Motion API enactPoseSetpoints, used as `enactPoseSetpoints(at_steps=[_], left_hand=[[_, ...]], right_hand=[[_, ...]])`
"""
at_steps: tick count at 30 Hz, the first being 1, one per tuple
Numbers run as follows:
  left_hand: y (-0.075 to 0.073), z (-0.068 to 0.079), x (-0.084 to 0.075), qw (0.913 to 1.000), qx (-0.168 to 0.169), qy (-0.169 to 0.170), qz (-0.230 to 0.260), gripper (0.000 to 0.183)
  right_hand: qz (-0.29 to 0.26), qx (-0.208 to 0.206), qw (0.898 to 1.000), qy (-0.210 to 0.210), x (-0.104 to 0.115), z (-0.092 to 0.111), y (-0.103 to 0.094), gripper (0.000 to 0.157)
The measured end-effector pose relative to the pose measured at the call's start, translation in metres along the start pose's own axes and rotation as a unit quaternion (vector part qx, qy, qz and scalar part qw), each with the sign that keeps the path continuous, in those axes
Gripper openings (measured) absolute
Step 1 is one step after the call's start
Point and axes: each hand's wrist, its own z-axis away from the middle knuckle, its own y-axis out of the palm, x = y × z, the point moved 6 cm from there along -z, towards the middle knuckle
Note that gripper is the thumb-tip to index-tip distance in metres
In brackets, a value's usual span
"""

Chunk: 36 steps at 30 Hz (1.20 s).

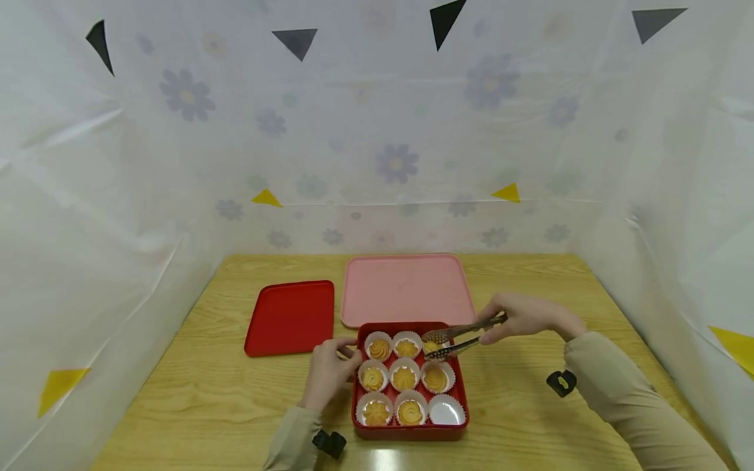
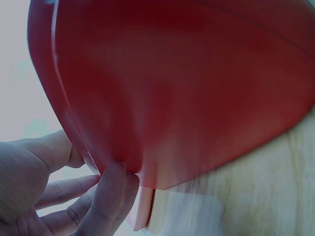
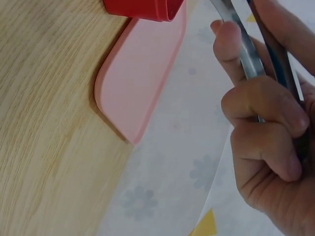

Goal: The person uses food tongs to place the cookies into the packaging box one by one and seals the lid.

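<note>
A red box point(image 1: 461, 419) holds white paper cups, most with a golden piped cookie point(image 1: 404, 377) inside. The front-right paper cup point(image 1: 446, 411) has no cookie. My left hand point(image 1: 331, 371) grips the box's left wall near the back corner; in the left wrist view its fingertips point(image 2: 115, 172) press the outer red wall point(image 2: 187, 93). My right hand point(image 1: 524, 316) holds metal tongs point(image 1: 465, 329), fingers curled round the handles in the right wrist view. The tong tips stand either side of the cookie point(image 1: 432, 347) in the back-right cup; whether they touch it I cannot tell.
Behind the box lies a pink tray point(image 1: 406, 288). A red square lid-like tray point(image 1: 291, 318) lies to the left on the wooden table point(image 1: 194, 386). White flowered sheeting point(image 1: 353, 118) closes off the back and sides. A dark strap point(image 1: 561, 383) is at the right sleeve.
</note>
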Motion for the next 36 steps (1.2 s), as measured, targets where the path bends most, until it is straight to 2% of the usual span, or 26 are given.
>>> enactPoseSetpoints(at_steps=[10, 18, 23, 29, 36], left_hand=[[0.001, 0.0, 0.002, 0.9998, 0.006, -0.01, 0.016, 0.028], [0.0, -0.001, 0.002, 0.9998, 0.006, -0.007, 0.014, 0.028], [0.0, 0.0, 0.001, 0.9998, 0.007, -0.006, 0.016, 0.028], [-0.001, 0.0, 0.001, 0.9999, 0.006, -0.008, 0.011, 0.028], [-0.002, 0.0, -0.001, 1.0, -0.001, -0.003, 0.001, 0.028]], right_hand=[[-0.008, 0.054, 0.998, 0.027, 0.006, -0.001, 0.012, 0.024], [-0.026, 0.124, 0.992, 0.018, 0.019, -0.003, 0.023, 0.015], [-0.033, 0.154, 0.987, 0.04, 0.023, -0.004, 0.028, 0.012], [-0.018, 0.163, 0.986, 0.033, 0.029, -0.006, 0.031, 0.012], [0.021, 0.146, 0.985, 0.086, 0.036, -0.006, 0.032, 0.006]])
